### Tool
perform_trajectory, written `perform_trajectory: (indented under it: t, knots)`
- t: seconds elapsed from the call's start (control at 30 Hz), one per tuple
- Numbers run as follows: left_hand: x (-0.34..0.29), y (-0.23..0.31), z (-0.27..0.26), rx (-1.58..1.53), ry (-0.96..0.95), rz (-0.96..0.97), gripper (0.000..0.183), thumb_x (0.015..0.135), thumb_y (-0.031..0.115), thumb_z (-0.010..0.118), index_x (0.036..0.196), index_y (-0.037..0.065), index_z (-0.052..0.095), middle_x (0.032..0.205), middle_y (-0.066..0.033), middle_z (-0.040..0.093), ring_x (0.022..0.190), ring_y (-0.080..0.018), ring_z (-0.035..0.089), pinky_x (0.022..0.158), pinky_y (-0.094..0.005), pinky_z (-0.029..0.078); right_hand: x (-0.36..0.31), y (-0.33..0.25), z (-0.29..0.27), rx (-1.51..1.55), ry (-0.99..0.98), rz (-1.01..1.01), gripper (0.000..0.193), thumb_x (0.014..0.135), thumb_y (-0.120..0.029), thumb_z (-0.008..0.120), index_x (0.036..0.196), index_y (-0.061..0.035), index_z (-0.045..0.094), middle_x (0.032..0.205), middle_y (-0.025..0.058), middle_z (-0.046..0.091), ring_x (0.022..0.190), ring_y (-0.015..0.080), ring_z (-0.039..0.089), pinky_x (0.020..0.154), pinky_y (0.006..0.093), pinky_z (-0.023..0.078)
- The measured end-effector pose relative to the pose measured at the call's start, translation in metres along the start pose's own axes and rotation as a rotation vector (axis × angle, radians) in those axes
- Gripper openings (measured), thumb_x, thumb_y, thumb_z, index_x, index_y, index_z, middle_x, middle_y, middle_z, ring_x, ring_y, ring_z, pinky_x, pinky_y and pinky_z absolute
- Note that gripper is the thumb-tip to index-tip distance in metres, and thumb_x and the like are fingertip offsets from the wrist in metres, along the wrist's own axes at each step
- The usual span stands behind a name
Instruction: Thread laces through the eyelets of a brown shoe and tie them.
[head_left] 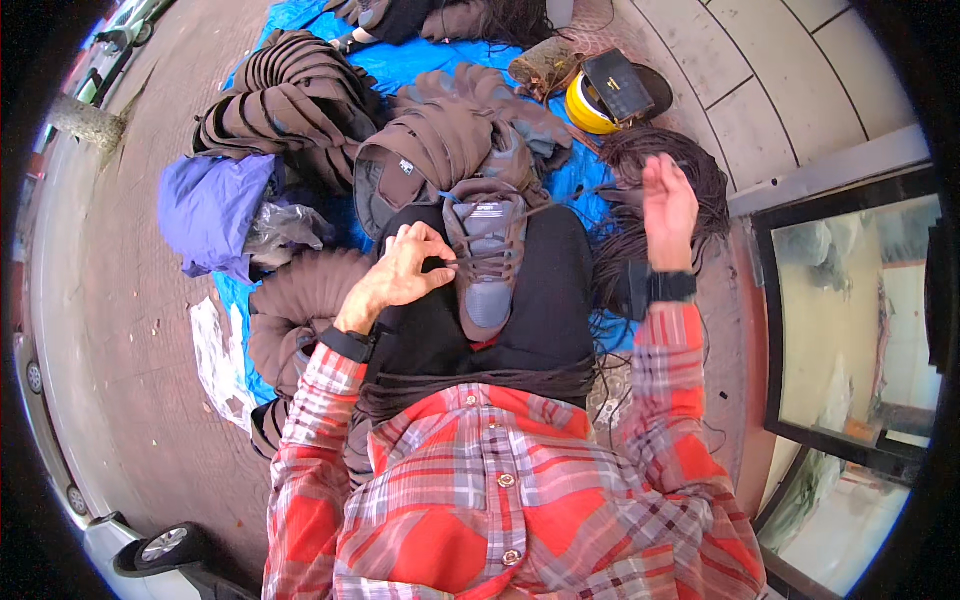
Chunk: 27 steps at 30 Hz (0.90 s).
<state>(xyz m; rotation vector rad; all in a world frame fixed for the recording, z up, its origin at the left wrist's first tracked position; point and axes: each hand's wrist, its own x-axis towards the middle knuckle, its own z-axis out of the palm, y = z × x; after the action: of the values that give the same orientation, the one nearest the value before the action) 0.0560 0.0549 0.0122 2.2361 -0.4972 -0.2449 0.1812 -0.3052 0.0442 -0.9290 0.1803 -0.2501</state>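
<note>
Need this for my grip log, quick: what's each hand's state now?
Left hand: closed, pinching a dark shoelace beside the gray sneaker.
Right hand: raised, blurred; can't tell whether it holds anything.

Outdoors in daylight, reddish-brown patterned paving point(150, 330) covers the ground, partly beneath a bright blue plastic sheet point(400, 65). On the left, a pale grey road point(70, 240) curves past a rough grey tree trunk point(88, 122) and parked cars. On the right are large pale grey slabs point(790, 70) with dark joints and a reflective black-framed glass window point(850, 310)
</note>
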Motion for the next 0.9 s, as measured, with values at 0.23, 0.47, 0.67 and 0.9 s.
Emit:
perform_trajectory:
  t: [0.23,0.47,0.67,0.9]
  knots:
    - [-0.005,-0.013,-0.005,-0.249,0.16,-0.03,0.028,0.077,-0.004,0.055,0.102,0.007,0.065,0.101,-0.0103,0.057,0.098,-0.0275,0.054,0.086,-0.033,0.043,-0.018,-0.084,0.003,-0.175,-0.015,-0.319,0.011,0.088,-0.01,0.059,0.091,0.0004,0.058,0.087,0.0141,0.065,0.075,0.018,0.065,0.066,0.0261,0.055]
    - [0.034,0.023,0.011,-0.166,0.272,0.243,0.023,0.077,-0.001,0.06,0.1,-0.001,0.06,0.095,-0.0148,0.056,0.09,-0.0316,0.057,0.078,-0.0344,0.046,-0.075,-0.105,0.069,-0.484,0.015,-0.456,0.015,0.087,-0.009,0.061,0.096,0.0037,0.059,0.086,0.0153,0.067,0.059,0.0152,0.064,0.047,0.0215,0.049]
    - [0.052,0.061,0.013,0.079,0.263,0.525,0.014,0.083,0.013,0.06,0.093,0.005,0.063,0.093,-0.0088,0.057,0.088,-0.0275,0.052,0.078,-0.0371,0.039,-0.113,-0.112,0.108,-0.61,-0.031,-0.52,0.019,0.086,-0.009,0.062,0.099,0.0053,0.06,0.085,0.0174,0.067,0.056,0.0167,0.063,0.046,0.023,0.048]
    - [0.004,0.151,-0.063,-0.745,0.402,0.475,0.008,0.088,0.006,0.054,0.091,0.001,0.057,0.091,-0.011,0.058,0.084,-0.0217,0.058,0.074,-0.0331,0.046,-0.147,-0.099,0.173,-0.525,-0.473,-0.339,0.028,0.091,-0.011,0.056,0.114,0.0041,0.053,0.097,0.0162,0.065,0.068,0.017,0.066,0.053,0.0223,0.049]
